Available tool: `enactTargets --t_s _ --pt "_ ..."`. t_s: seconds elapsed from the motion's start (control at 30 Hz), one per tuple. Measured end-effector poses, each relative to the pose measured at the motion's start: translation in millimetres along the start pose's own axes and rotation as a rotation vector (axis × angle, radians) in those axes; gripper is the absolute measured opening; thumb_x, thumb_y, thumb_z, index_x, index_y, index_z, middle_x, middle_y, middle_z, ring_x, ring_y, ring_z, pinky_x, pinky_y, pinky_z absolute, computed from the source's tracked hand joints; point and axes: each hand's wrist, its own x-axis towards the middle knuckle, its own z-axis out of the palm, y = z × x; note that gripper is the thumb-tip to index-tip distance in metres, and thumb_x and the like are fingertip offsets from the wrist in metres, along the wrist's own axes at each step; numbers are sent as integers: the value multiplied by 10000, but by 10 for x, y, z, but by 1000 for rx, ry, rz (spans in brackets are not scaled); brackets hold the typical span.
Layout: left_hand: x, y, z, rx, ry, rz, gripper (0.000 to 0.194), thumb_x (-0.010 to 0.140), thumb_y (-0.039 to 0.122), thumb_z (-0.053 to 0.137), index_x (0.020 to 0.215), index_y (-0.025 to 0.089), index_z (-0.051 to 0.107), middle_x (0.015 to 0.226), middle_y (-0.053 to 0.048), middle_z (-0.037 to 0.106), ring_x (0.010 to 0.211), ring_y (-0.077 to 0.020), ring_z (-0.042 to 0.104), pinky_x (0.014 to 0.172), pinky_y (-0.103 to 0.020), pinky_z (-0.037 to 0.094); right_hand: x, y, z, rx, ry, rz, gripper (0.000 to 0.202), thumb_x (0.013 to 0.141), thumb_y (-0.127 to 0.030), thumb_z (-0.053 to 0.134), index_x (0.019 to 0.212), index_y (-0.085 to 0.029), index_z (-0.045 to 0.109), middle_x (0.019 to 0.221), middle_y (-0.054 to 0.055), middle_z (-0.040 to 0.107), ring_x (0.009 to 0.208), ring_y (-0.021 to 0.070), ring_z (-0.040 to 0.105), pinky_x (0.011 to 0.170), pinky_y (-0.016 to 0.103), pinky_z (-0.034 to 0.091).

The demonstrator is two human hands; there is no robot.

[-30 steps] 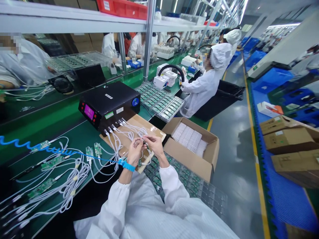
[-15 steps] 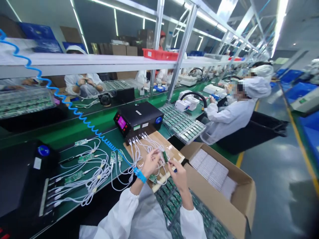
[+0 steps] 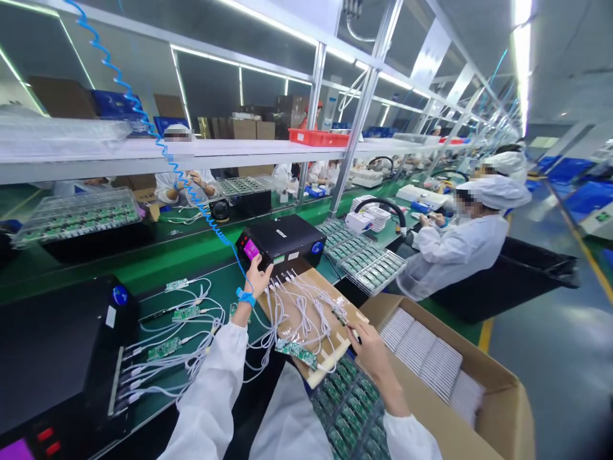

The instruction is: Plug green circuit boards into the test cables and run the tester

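My left hand (image 3: 259, 279) is at the front of a black tester box (image 3: 282, 233) with a lit pink screen (image 3: 251, 249). Its fingers are apart, and a fingertip touches the panel just below the screen. A blue strap (image 3: 246, 296) circles that wrist. My right hand (image 3: 370, 345) is closed on the end of a small green circuit board (image 3: 339, 315), seen nearly edge-on above the brown cardboard sheet (image 3: 311, 278). Another circuit board (image 3: 297, 352) rests at the sheet's near edge. White cables (image 3: 302, 310) run from the tester across the sheet.
Trays of circuit boards (image 3: 347, 396) lie by my lap. To the right, an open carton (image 3: 498, 390) holds rows of white pieces. A second black tester (image 3: 52, 345) stands at left, with cabled boards (image 3: 165, 348) beside it. A coiled blue cord (image 3: 211, 223) hangs across. Co-workers sit beyond.
My left hand has left the board between my hands and moved up and left to the tester's panel. My right hand keeps the board, now lower and farther right. The view has shifted.
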Motion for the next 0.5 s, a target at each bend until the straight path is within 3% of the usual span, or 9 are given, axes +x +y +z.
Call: enactTargets --t_s 0.1,0.17,0.27,0.37,0.5 --pt "-112 -43 -198 -58 -6 -23 691 980 453 604 1587 212 378 1554 -238 517 633 -118 701 596 -278 573 -132 -14 76 24 5 -23 293 1075 -334 499 1026 -185 746 968 100 734 895 234 695 823 368 576" --pt "-304 -35 -400 -72 18 -21 710 953 493 623 1577 233 404 1587 -220 485 730 -142 734 630 -282 588 -246 8 142 22 11 -18 287 1072 -335 505 1033 -199 754 964 102 717 921 249 677 837 389 580" --pt "-735 33 -807 -45 39 -48 745 910 587 624 1531 201 484 1428 -200 635 874 -219 755 731 -344 621 -419 77 245 -2 27 41 295 1070 -348 500 1060 -210 760 959 113 697 923 269 654 818 408 585" --pt "-1141 128 -1371 143 193 -131 768 860 688 608 1444 190 593 1204 -171 729 1018 -312 736 766 -413 629 -535 129 316 -14 24 91 327 1072 -379 482 1067 -216 765 967 125 692 921 278 648 791 414 591" --pt "-1414 121 -2309 416 504 -123 759 752 732 595 1298 211 673 1112 -140 735 949 -371 735 819 -544 626 -579 140 354 6 19 120 364 1074 -403 464 1024 -218 773 965 131 701 915 279 660 781 419 601"
